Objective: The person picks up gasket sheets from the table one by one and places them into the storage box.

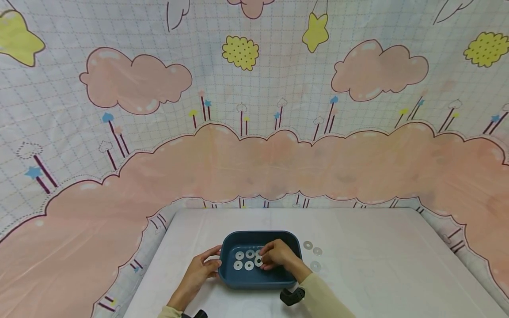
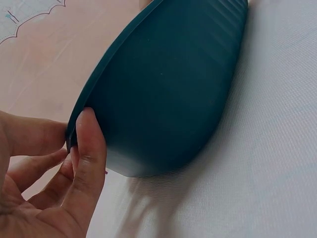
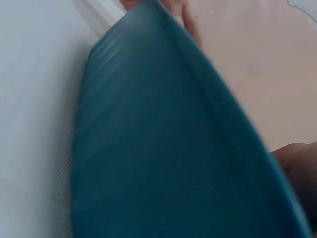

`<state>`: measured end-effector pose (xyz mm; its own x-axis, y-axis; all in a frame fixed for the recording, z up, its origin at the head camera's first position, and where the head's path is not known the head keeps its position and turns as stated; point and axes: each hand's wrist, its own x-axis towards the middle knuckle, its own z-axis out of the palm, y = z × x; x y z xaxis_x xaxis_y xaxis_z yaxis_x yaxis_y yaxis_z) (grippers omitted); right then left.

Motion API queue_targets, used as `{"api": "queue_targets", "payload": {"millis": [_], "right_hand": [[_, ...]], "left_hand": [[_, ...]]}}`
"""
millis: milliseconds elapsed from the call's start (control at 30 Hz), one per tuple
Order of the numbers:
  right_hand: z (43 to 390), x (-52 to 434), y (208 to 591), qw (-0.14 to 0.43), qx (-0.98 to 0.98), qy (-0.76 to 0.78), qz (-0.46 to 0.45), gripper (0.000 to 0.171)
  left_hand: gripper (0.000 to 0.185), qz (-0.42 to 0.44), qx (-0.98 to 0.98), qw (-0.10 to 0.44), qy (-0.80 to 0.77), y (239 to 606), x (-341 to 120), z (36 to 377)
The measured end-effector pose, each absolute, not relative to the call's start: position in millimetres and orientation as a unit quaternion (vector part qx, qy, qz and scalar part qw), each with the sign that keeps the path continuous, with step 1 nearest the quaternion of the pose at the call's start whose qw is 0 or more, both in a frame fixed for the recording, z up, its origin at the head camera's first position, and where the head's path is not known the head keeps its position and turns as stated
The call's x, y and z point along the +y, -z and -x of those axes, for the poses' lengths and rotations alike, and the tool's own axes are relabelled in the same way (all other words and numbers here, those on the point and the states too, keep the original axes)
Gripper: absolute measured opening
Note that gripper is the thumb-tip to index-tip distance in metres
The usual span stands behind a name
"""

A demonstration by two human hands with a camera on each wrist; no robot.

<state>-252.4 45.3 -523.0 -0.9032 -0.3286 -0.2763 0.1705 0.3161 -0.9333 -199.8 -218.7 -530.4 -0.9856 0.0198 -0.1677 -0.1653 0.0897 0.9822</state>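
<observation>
A dark blue rectangular tray (image 1: 258, 285) stands on the white table. My left hand (image 1: 200, 268) pinches its left rim, and the left wrist view shows the thumb and fingers at the edge of the tray wall (image 2: 163, 89). Several flat round washers (image 1: 239, 255) lie in two rows on the left part of the tray floor. My right hand (image 1: 278, 255) reaches in over the right side, its fingertips pinching a washer (image 1: 258, 261) at the end of the near row. From the right wrist, the tray's outer wall (image 3: 148, 129) hides the fingers.
Three more washers lie on the table right of the tray: one farthest back (image 1: 308, 245), one beside it (image 1: 317, 251) and one nearer (image 1: 315, 266). The white tabletop (image 1: 377, 260) extends to the right. A patterned cloth (image 1: 254, 168) hangs behind the table.
</observation>
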Motion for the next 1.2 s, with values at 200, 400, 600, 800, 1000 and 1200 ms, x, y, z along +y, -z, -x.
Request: {"api": "queue_targets", "payload": {"millis": [200,400,600,800,1000,1200], "right_hand": [[250,43,523,0.221,0.797,0.561,0.049,0.014],[251,43,525,0.213,0.813,0.541,0.038,0.013],[252,47,525,0.213,0.818,0.534,0.029,0.015],[249,52,523,0.206,0.816,0.538,0.044,0.014],[247,56,519,0.198,0.811,0.548,0.047,0.018],[244,64,510,0.186,0.79,0.58,0.068,0.023]], "left_hand": [[0.052,0.052,0.733,0.07,-0.674,529,-218,200],[0.052,0.053,0.731,0.07,-0.677,530,-218,200],[0.052,0.055,0.734,0.071,-0.674,531,-218,201],[0.052,0.051,0.731,0.074,-0.676,532,-219,200],[0.053,0.052,0.729,0.072,-0.678,531,-219,200],[0.052,0.052,0.731,0.071,-0.677,531,-218,200]]}}
